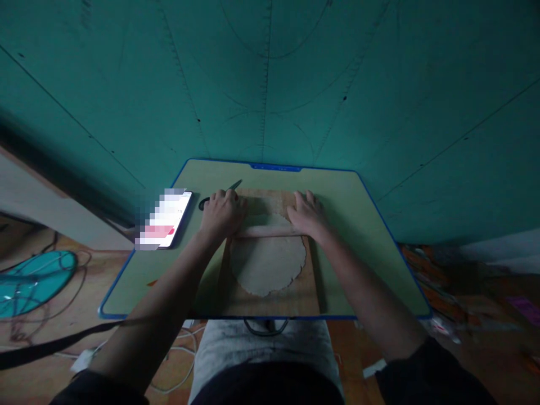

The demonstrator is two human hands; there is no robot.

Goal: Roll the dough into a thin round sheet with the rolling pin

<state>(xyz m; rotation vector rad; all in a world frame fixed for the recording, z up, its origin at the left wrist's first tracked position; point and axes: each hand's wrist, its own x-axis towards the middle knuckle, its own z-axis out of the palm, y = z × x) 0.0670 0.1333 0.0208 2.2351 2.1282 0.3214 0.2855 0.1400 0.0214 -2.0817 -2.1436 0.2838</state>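
Observation:
A pale rolling pin (268, 231) lies crosswise over a thin, flattened sheet of dough (268, 261) with a ragged edge. Beneath the dough is a wooden board (273, 306). My left hand (224, 212) is closed on the pin's left end, and my right hand (307, 214) is closed on its right end. Both ends of the pin are hidden under the hands. Just beyond my left hand lies a pair of scissors (235, 185), partly covered by that hand, with one dark handle loop and the blade tip showing.
The board rests on a small table (358, 253) with a blue rim. A phone (169, 219) with a lit screen lies at its left side. Behind the table rises a green wall (270, 84). Cables and a teal round object (37, 281) are on the floor at left.

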